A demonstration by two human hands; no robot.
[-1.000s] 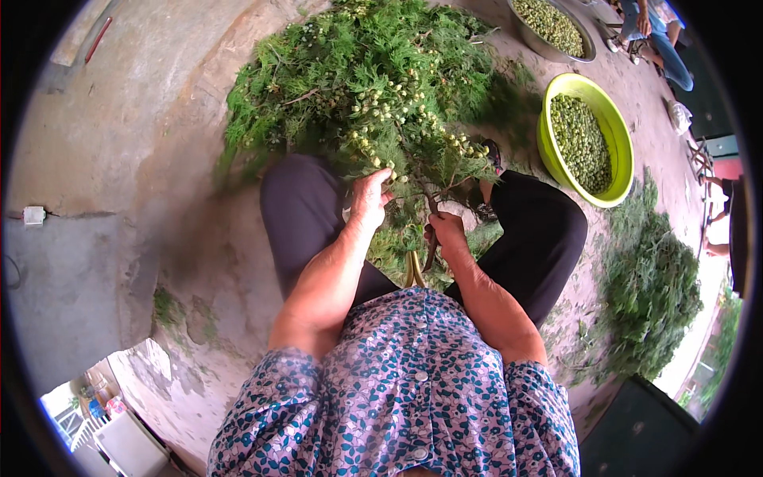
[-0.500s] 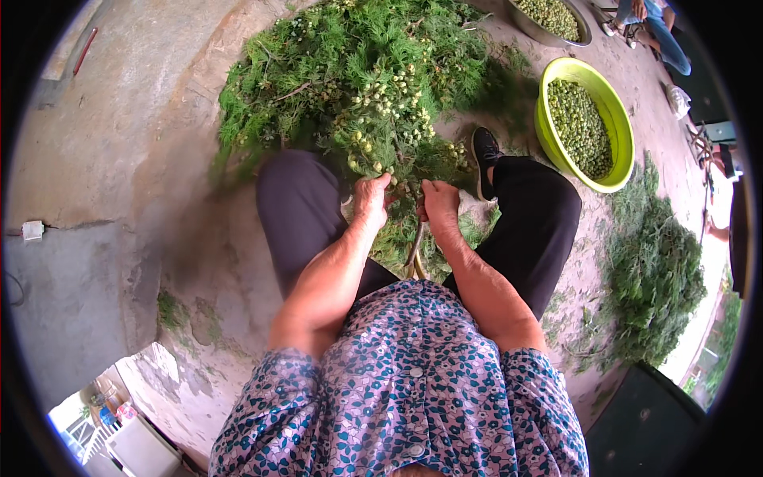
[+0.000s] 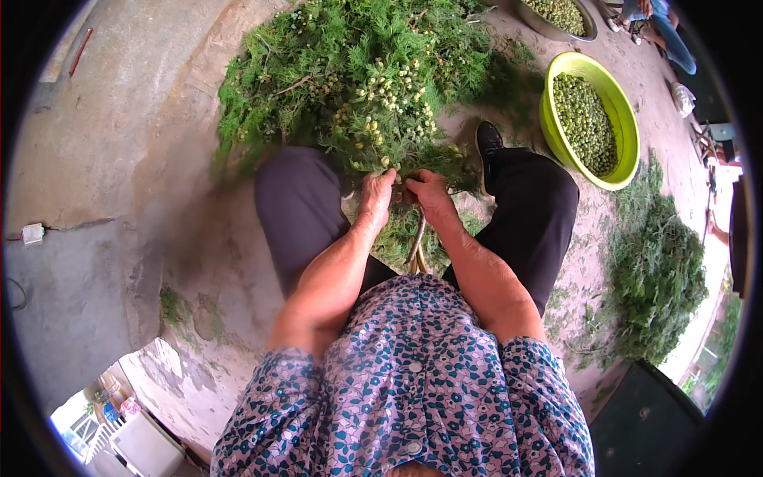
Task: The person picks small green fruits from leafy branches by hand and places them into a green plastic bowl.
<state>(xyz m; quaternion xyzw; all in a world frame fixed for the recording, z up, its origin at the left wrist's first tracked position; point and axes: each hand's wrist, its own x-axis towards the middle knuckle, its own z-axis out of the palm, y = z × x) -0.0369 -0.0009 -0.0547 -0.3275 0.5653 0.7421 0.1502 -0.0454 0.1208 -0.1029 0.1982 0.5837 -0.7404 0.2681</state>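
Observation:
Between my knees lies a leafy evergreen branch (image 3: 384, 119) hung with pale green seed cones, its bare brown stem (image 3: 417, 237) pointing back toward my lap. My left hand (image 3: 376, 200) is closed around a cone-bearing part of it, thumb uppermost. Close beside it, almost touching the left fingertips, my right hand (image 3: 431, 195) is closed in a pinch among the twigs. What exactly the right fingers grip is hidden. Beyond both hands the branch merges with a large heap of green cut branches (image 3: 310, 56).
To the right stands a yellow-green plastic basin (image 3: 631, 151) holding picked cones. Behind it is a metal bowl (image 3: 589, 28) of more cones. Stripped greenery (image 3: 656, 270) is piled at the right. A person's jeans-clad leg (image 3: 675, 44) shows at the far right. A red stick (image 3: 81, 52) lies far left.
My right hand has shifted left and slightly away from me, from above the stem to beside the left hand's fingertips. My left hand has moved slightly right.

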